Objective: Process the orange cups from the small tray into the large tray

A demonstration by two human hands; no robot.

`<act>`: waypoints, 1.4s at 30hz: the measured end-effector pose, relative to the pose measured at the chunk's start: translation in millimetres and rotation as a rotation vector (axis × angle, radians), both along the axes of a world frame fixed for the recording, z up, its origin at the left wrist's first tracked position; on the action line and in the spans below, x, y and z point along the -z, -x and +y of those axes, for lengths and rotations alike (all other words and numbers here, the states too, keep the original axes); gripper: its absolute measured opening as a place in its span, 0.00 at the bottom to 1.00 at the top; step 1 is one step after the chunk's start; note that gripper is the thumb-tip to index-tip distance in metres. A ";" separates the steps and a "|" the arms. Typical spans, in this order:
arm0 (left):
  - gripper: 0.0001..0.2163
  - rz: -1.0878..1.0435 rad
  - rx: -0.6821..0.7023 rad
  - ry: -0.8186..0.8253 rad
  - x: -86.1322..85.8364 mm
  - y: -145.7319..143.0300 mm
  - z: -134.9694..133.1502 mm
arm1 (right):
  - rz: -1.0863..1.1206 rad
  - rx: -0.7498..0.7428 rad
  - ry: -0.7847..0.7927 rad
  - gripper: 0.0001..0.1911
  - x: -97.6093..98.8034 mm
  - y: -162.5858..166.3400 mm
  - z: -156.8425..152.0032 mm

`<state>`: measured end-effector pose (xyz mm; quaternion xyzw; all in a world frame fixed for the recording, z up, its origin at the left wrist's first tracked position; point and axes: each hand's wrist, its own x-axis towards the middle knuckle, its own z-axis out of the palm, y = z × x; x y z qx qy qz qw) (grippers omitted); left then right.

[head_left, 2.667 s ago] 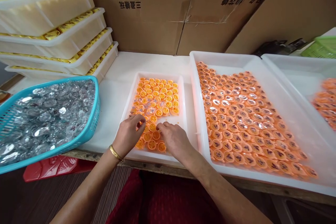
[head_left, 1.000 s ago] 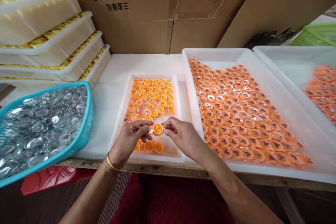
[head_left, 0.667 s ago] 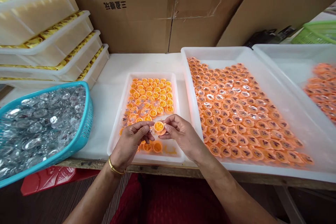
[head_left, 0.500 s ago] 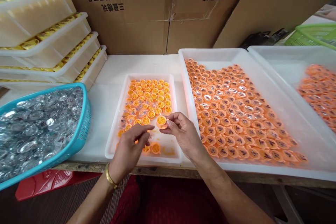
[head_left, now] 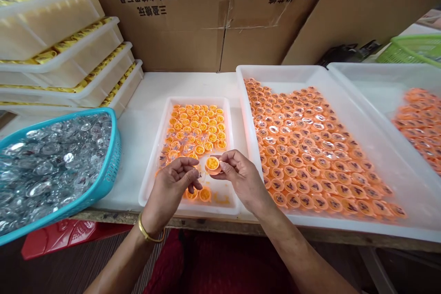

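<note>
A small white tray [head_left: 151, 165] in front of me holds several open orange cups filled with yellow pieces. My right hand [head_left: 241, 178] pinches one such orange cup [head_left: 212, 164] above the tray's near end. My left hand [head_left: 172, 188] is closed beside it, thumb and fingers pinched on a small clear lid [head_left: 199, 175] held just left of the cup. A gold bangle [head_left: 149, 234] circles my left wrist.
A blue basket [head_left: 103, 183] of clear lids sits at the left. A large white tray [head_left: 344, 78] of lidded orange cups lies to the right, another white tray [head_left: 379, 82] beyond it. Stacked white trays [head_left: 86, 69] and cardboard boxes [head_left: 193, 18] stand behind. A green basket [head_left: 413, 48] is far right.
My right hand lifted one orange cup from the tray. My left hand dipped to the tray and came back up with a clear lid next to the cup.
</note>
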<state>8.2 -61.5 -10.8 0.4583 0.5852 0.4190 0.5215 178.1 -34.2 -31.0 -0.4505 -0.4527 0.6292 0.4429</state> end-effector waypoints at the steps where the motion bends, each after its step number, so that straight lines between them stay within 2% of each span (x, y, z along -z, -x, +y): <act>1: 0.10 -0.063 -0.005 0.019 -2.3 -1.4 2.1 | 0.000 -0.031 0.002 0.09 -1.1 0.9 -0.9; 7: 0.09 0.010 0.009 -0.068 -3.1 -10.2 12.8 | -0.017 -0.115 -0.029 0.07 -0.1 4.1 -3.4; 16: 0.10 -0.005 0.016 -0.013 2.5 -14.8 18.7 | 0.013 -0.095 -0.021 0.09 -4.0 6.8 -5.0; 21: 0.08 -0.055 -0.025 0.024 4.6 -21.1 18.9 | 0.056 0.011 0.024 0.15 -1.9 14.0 -8.8; 24: 0.10 -0.111 -0.025 0.046 6.7 -21.7 19.5 | 0.025 0.074 0.020 0.14 0.3 14.8 -9.3; 29: 0.12 -0.100 0.047 0.082 6.4 -13.2 21.6 | -0.024 0.067 -0.039 0.13 -1.5 10.6 -10.7; 32: 0.09 -0.044 0.093 0.032 5.2 -8.7 20.8 | -0.034 0.054 -0.074 0.12 -6.9 10.2 -13.0; 35: 0.10 -0.105 0.125 -0.010 6.5 -8.6 19.1 | -0.013 0.054 -0.074 0.10 -12.6 11.9 -14.0; 38: 0.11 -0.176 0.095 0.008 8.4 -12.0 18.3 | 0.044 0.090 -0.044 0.10 -12.7 13.8 -12.4; 42: 0.12 -0.103 0.060 0.088 7.2 -16.7 19.3 | 0.098 0.090 0.039 0.13 -5.5 14.7 -9.2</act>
